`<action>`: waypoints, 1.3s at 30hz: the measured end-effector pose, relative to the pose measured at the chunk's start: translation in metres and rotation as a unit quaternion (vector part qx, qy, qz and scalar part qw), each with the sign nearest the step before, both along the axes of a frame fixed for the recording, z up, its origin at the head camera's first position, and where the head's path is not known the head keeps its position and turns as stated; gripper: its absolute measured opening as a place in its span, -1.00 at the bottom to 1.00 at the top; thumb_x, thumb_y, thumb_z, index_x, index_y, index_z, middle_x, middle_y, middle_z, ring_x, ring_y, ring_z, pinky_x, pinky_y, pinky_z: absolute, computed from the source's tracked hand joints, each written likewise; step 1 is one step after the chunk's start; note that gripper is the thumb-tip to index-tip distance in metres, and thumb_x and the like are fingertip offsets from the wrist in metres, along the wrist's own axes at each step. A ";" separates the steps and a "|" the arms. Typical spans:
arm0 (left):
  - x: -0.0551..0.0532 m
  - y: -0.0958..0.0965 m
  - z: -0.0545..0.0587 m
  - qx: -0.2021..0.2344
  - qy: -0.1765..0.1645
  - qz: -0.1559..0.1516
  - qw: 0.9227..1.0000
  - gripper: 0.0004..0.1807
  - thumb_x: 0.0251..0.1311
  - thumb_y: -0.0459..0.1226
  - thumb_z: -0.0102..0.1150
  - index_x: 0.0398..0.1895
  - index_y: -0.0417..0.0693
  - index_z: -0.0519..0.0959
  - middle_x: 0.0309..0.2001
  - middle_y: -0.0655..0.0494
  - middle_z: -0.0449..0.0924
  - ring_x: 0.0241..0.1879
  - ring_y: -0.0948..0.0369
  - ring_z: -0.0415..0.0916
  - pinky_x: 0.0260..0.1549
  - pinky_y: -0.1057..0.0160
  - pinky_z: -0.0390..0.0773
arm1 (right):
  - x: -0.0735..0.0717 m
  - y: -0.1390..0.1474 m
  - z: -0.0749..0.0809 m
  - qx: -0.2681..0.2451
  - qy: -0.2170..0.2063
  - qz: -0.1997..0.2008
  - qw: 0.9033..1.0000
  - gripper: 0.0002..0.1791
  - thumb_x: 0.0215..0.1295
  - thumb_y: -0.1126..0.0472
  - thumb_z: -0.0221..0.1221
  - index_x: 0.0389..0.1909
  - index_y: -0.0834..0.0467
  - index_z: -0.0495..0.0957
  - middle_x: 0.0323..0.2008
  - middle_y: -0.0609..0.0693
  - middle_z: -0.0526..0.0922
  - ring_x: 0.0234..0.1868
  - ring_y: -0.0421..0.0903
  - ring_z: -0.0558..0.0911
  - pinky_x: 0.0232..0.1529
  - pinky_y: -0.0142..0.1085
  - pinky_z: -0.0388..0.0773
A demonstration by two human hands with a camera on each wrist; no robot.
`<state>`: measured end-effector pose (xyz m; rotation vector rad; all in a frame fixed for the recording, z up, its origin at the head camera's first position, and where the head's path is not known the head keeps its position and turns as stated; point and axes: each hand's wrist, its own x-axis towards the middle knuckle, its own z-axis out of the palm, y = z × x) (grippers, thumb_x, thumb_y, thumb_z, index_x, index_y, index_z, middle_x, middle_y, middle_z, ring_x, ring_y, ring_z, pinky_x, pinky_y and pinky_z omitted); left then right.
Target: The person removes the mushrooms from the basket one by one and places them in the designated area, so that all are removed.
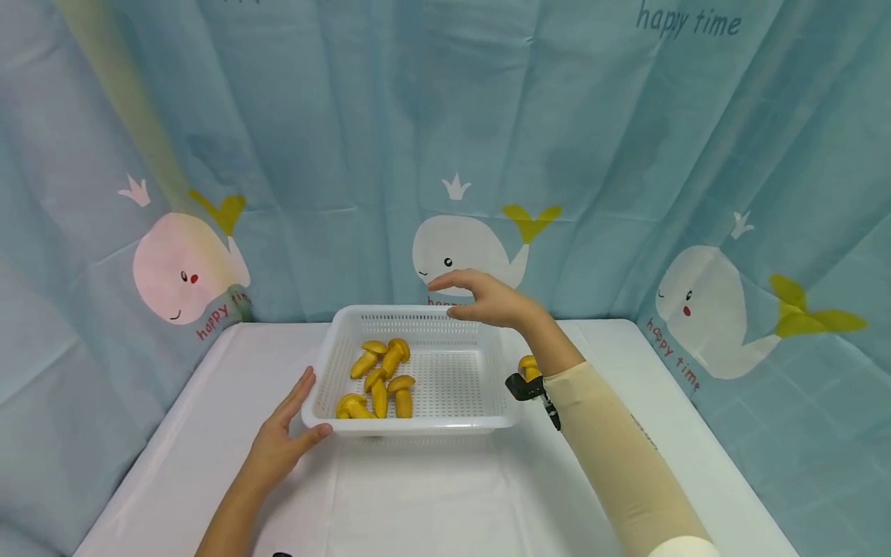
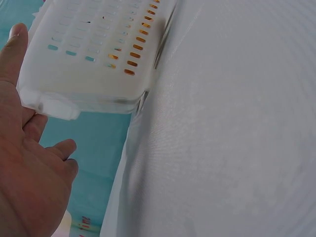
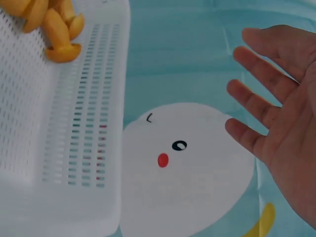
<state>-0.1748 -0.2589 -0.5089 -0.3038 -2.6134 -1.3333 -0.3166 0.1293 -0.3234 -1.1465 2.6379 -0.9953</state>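
Observation:
A white perforated plastic basket (image 1: pixel 445 423) stands on the table, with several yellow mushrooms (image 1: pixel 379 396) grouped in its left half. My left hand (image 1: pixel 278 449) is at the basket's front left corner, thumb at the front rim and fingers spread along the left side. In the left wrist view, that hand (image 2: pixel 34 163) shows its thumb beside the basket's slotted wall (image 2: pixel 94 74). Raised over the back right of the basket, my right hand (image 1: pixel 490 300) has its fingers extended and holds nothing. The right wrist view shows the same hand (image 3: pixel 286 108) with its fingers spread apart.
Another yellow mushroom (image 1: pixel 529 365) lies on the white table (image 1: pixel 425 495) right of the basket, partly hidden by my right wrist. A light blue curtain (image 1: pixel 313 155) printed with whales hangs behind the table and along both sides.

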 end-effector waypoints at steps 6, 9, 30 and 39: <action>0.000 0.002 0.000 -0.002 -0.004 0.004 1.000 0.05 0.15 -0.10 0.50 0.64 0.34 0.07 0.66 0.27 -0.07 0.64 0.09 -0.13 0.35 -0.51 0.14 | -0.004 -0.014 -0.007 0.006 -0.002 0.020 1.000 -0.46 0.41 0.25 0.28 0.39 0.02 0.49 0.40 -0.11 0.47 0.45 -0.08 0.40 0.45 -0.05 0.40; 0.001 0.003 0.002 -0.001 -0.002 0.005 1.000 0.05 0.15 -0.13 0.50 0.64 0.31 0.09 0.66 0.25 -0.06 0.60 -0.14 -0.08 0.35 -0.50 0.15 | -0.006 -0.021 -0.012 0.006 -0.006 0.033 0.999 -0.46 0.39 0.27 0.29 0.37 0.03 0.50 0.39 -0.10 0.48 0.42 -0.09 0.43 0.44 -0.08 0.42; 0.001 0.001 0.002 0.003 -0.012 0.005 1.000 0.05 0.14 -0.11 0.51 0.63 0.40 0.08 0.65 0.33 -0.07 0.61 -0.14 -0.08 0.36 -0.51 0.13 | -0.020 -0.058 -0.062 0.030 -0.061 0.062 0.996 -0.48 0.39 0.24 0.30 0.34 -0.13 0.53 0.35 -0.22 0.52 0.45 -0.15 0.40 0.45 -0.12 0.41; 0.001 -0.001 0.000 -0.002 -0.007 0.006 1.000 0.06 0.13 -0.11 0.52 0.63 0.38 0.09 0.65 0.30 -0.06 0.61 -0.13 -0.06 0.34 -0.51 0.15 | -0.024 -0.067 -0.083 0.040 -0.092 0.066 0.993 -0.47 0.37 0.24 0.30 0.32 -0.19 0.54 0.36 -0.29 0.49 0.48 -0.19 0.35 0.48 -0.12 0.36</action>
